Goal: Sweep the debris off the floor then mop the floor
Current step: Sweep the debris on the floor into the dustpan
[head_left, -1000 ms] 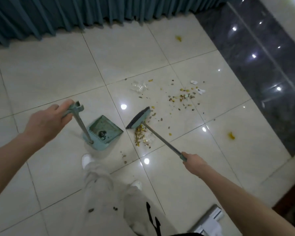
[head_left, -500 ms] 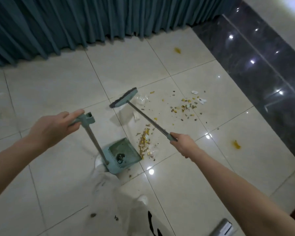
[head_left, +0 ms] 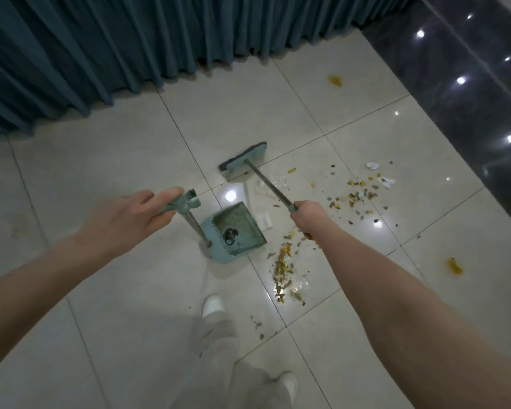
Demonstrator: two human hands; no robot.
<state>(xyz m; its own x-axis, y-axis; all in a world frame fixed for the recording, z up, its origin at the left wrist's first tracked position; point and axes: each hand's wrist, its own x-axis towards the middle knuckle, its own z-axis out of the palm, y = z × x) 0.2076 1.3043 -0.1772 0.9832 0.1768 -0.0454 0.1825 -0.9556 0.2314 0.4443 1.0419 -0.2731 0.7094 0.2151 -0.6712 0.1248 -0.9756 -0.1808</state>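
A broom (head_left: pixel 244 157) is gripped by the right hand (head_left: pixel 309 215), a dustpan (head_left: pixel 233 231) handle by the left hand (head_left: pixel 130 219); debris (head_left: pixel 286 267) is piled at the pan's four o'clock.

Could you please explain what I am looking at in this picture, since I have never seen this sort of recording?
There is no machine here. A person wears a camera on the head, so you look down over their arms at a pale tiled floor. The left hand holds the handle of a green dustpan, which already has a little dirt inside. The right hand grips a broom, its head out near the blue curtain. Crumbs lie piled beside the dustpan, more crumbs are scattered farther right, and yellow stains mark the tiles. The white shoes are the person's own.
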